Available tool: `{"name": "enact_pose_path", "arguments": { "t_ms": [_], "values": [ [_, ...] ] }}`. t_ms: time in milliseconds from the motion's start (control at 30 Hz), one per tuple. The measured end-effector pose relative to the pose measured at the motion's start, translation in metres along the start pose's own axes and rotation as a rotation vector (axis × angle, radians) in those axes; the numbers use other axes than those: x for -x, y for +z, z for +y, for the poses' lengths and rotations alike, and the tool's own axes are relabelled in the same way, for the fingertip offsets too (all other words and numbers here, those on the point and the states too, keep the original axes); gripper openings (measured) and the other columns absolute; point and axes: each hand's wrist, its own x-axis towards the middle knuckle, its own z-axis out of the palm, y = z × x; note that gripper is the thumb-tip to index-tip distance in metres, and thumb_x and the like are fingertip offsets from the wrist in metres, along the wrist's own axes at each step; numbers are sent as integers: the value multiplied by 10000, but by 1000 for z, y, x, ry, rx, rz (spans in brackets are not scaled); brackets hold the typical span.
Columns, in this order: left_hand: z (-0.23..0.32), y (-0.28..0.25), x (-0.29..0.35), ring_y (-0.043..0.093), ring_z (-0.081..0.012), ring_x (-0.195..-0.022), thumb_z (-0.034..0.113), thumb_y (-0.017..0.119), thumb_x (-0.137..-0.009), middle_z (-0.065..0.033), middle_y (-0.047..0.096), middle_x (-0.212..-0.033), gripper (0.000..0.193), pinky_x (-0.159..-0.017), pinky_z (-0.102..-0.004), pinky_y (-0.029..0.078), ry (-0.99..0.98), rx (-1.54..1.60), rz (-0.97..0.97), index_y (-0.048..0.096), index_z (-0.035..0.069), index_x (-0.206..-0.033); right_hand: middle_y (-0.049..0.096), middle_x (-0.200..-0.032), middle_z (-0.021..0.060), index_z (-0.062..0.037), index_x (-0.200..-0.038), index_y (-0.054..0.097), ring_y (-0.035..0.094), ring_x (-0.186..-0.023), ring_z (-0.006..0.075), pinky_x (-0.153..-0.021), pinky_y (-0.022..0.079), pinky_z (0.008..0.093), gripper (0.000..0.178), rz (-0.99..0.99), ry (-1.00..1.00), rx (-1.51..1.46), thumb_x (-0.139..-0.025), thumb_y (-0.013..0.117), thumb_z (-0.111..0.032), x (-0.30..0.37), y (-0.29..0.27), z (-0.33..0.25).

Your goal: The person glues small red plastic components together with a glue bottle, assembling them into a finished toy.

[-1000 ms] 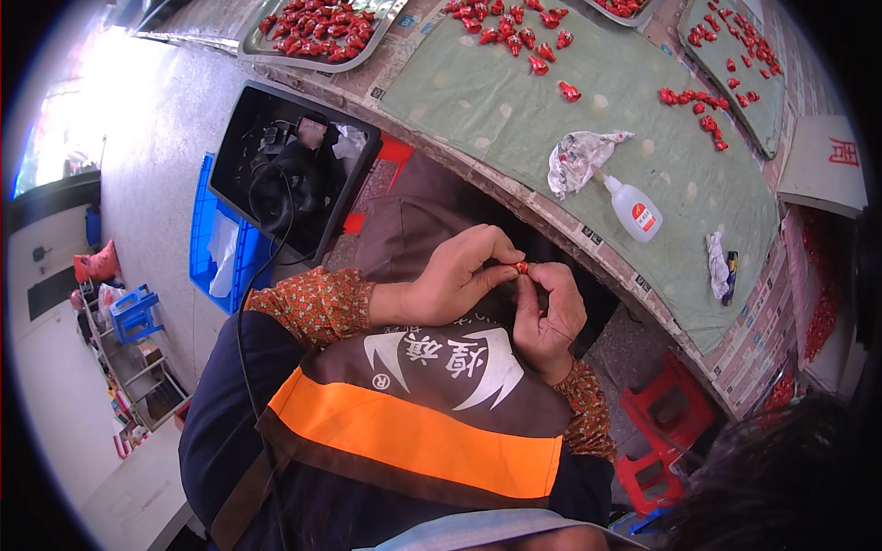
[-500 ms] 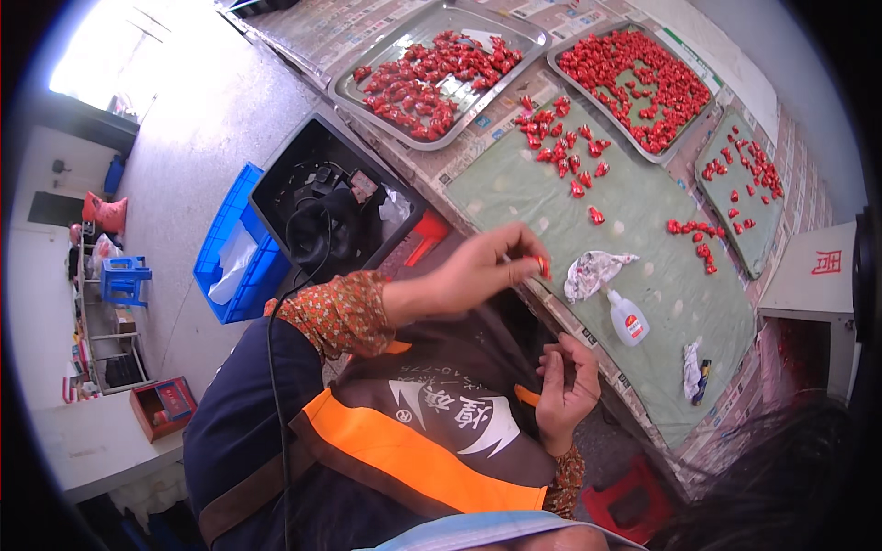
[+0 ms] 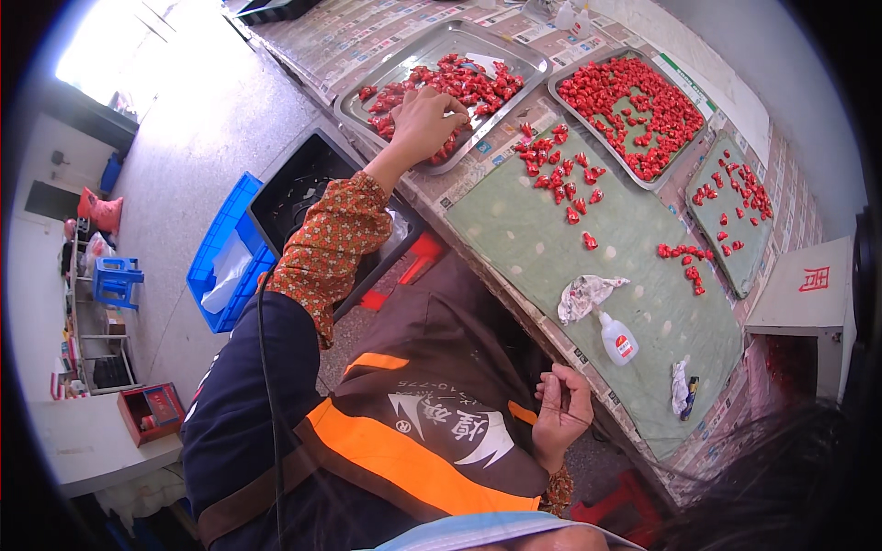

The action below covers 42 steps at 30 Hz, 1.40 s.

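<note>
My left hand bends its fingers over the tray of red pieces; whether they grip one, I can't tell. My right hand half-curls beside the table, hold unclear.

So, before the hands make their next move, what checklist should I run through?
1. Left hand at the rectangular silver metal tray: ok.
2. What the left hand holds, if anything: cannot tell; its grip is hidden.
3. Right hand apart from the translucent white plastic bottle: ok.
4. Flat pale-green sheet free of small glossy red pieces: not ok; several lie on it.
5. Bottle closed at its tip: cannot tell; too small.
</note>
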Motion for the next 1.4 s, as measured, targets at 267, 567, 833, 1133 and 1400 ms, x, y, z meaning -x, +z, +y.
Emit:
{"name": "enact_pose_path", "arguments": {
  "t_ms": [267, 567, 833, 1133, 1400],
  "values": [
    [-5, 9, 1, 510, -306, -1198, 335, 641, -941, -49, 641, -1167, 219, -978, -507, 337, 91, -38, 112, 782, 253, -1087, 679, -940, 109, 33, -1108, 650, 638, -717, 122, -663, 536, 242, 146, -13, -8, 11, -972, 597, 39, -2, 1, -1],
    [63, -3, 18, 552, -282, -1103, 340, 661, -947, -49, 645, -1053, 211, -961, -450, 377, 335, 40, 190, 729, 150, -1009, 656, -1014, 82, 34, -1166, 632, 636, -789, 108, -699, 527, 221, 173, 152, -156, 208, -1004, 574, 29, -21, -33, -12],
    [78, 46, -8, 568, -250, -1087, 269, 662, -919, -31, 638, -1033, 142, -913, -476, 376, 445, -237, 225, 698, 170, -1014, 660, -1004, 64, 18, -1183, 648, 602, -760, 88, -683, 531, 224, 192, 250, -270, 428, -994, 609, 11, -25, -45, -15],
    [76, 44, -5, 604, -285, -1008, 227, 707, -908, -75, 686, -985, 204, -879, -433, 439, 419, 82, 157, 624, 76, -1016, 667, -855, 122, 26, -1071, 677, 629, -700, 219, -623, 497, 310, 167, 284, -330, 493, -912, 658, 72, -26, -46, -9],
    [95, 12, 50, 609, -119, -968, 91, 649, -997, -41, 662, -1010, 183, -846, -287, 493, 315, 882, -199, 601, 5, -1151, 671, -916, 103, 20, -1122, 676, 620, -723, 173, -643, 510, 284, 202, 301, -363, 567, -928, 649, 71, -37, -56, -16]
  ]
}}
